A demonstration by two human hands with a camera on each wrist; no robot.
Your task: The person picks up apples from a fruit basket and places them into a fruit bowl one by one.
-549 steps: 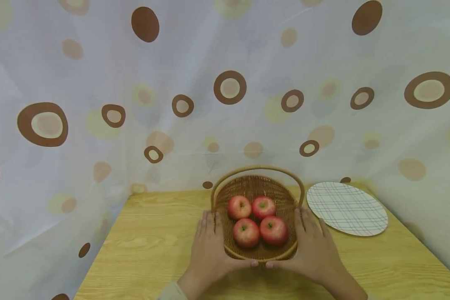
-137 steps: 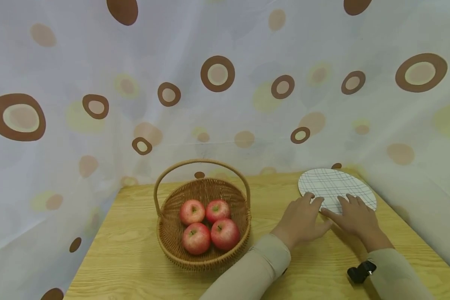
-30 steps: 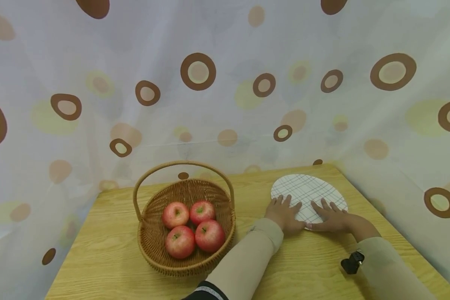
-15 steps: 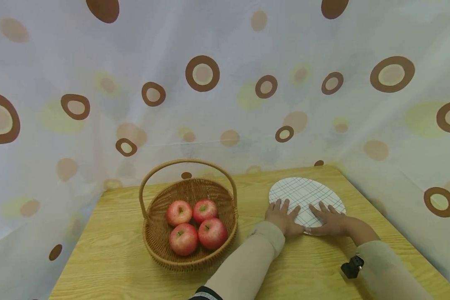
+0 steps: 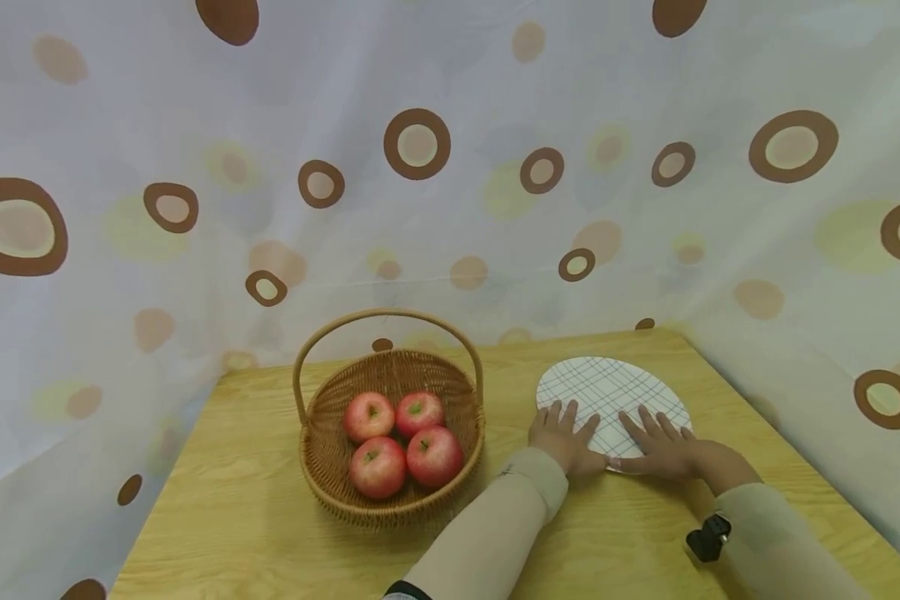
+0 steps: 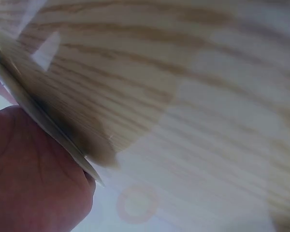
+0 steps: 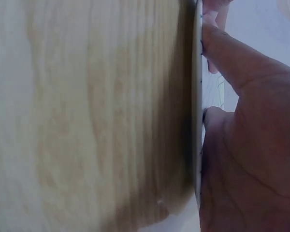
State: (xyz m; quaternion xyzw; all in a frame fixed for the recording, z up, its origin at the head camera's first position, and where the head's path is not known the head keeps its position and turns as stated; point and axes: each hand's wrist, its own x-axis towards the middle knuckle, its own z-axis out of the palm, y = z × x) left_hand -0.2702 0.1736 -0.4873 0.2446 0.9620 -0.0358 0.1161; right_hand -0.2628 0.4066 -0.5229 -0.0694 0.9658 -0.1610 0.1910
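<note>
A round white plate (image 5: 603, 387) with a bluish grid pattern lies at the right of the table. My left hand (image 5: 562, 442) rests on its near left part, fingers straight and spread. Over the near right part my right hand (image 5: 663, 450) is spread the same way, and the thumbs almost meet at the near rim. In the left wrist view the plate's edge (image 6: 53, 128) runs along my left hand (image 6: 38, 179). The right wrist view shows my right hand (image 7: 261, 121) against the plate's thin edge (image 7: 197, 96), its fingers partly hidden.
Left of my left forearm stands a wicker basket (image 5: 333, 462) with a tall arched handle, holding several red apples (image 5: 435, 457). The wooden table (image 5: 240, 467) ends at a spotted curtain (image 5: 495, 225) behind and at the sides. A black device (image 5: 708, 537) hangs at my right wrist.
Since 18.3 s ago my hands have left the basket, which now stands further left. Over the last seconds the plate has moved slightly nearer and to the left under my hands.
</note>
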